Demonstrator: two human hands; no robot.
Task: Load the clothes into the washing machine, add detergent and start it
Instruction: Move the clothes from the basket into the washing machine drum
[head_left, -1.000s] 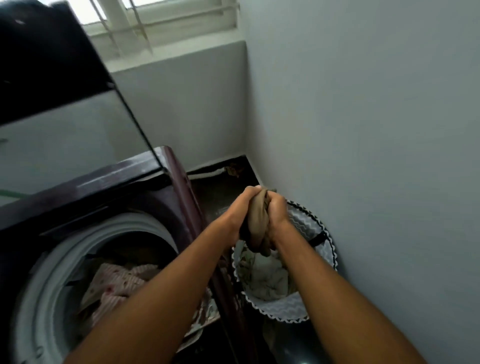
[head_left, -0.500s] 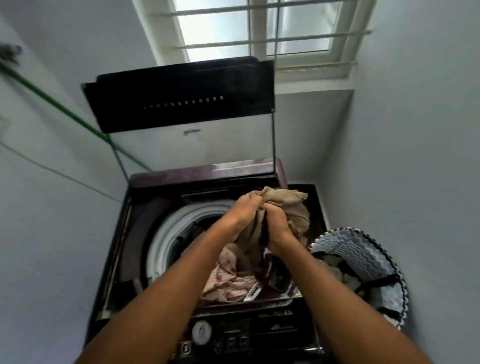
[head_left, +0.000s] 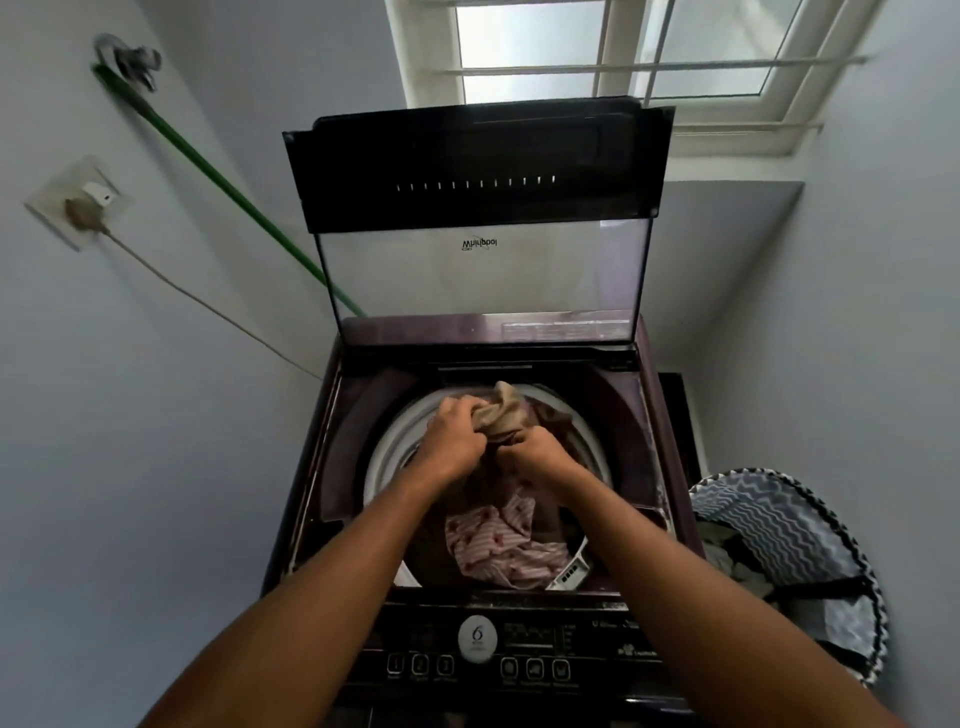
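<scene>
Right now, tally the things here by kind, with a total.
Washing machine: 1
Laundry basket: 1
Tan garment, gripped by the left hand and right hand: 1
Striped pink garment in the drum: 1
Green hose: 1
Wall plug: 1
Total: 6

Home laundry nook, top-loading washing machine (head_left: 358, 467) with raised lid (head_left: 478, 171) beneath the hands (head_left: 454, 439), patterned laundry basket (head_left: 795, 525) to their right, barred window (head_left: 623, 52) beyond, wall socket (head_left: 78, 202) at left

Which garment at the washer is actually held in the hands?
The beige garment, bunched between the left hand and right hand over the drum. The pink striped garment lies loose inside, untouched.
</scene>
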